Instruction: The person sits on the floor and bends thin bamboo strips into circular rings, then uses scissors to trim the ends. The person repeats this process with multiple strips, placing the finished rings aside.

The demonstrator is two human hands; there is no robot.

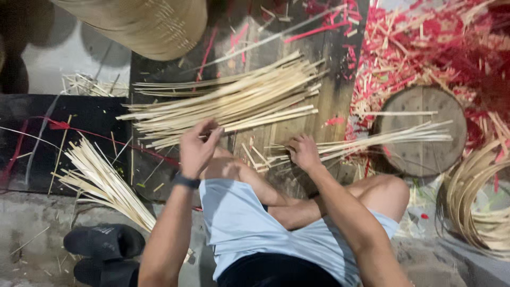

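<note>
Head view: the person sits cross-legged on the floor, looking down at a dark wooden board (pixel 329 101) strewn with bamboo strips.

The left hand (pixel 197 149), with a dark band at the wrist, is raised just above the near edge of a big pile of pale strips (pixel 228 101). Its fingers are curled together and seem to pinch the end of one or two strips — the exact grip is hard to make out. The pile lies directly beyond this hand, its long axis running left to right and tilting slightly far toward the right.

The right hand (pixel 304 151) rests fingers-down, closed over the near ends of a thinner bundle (pixel 393 137). That bundle stretches away to the right, across a round wooden block (pixel 425 154), so its long axis also runs left to right.

The left hand is nearer the pile; the right hand is nearer the bundle — the two hands are well apart, with a knee between them.

A fan of strips (pixel 103 183) lies at near left beside black sandals (pixel 103 242). Red scraps (pixel 414 48) cover the far right, and a woven basket (pixel 143 24) sits at the far left.
</note>
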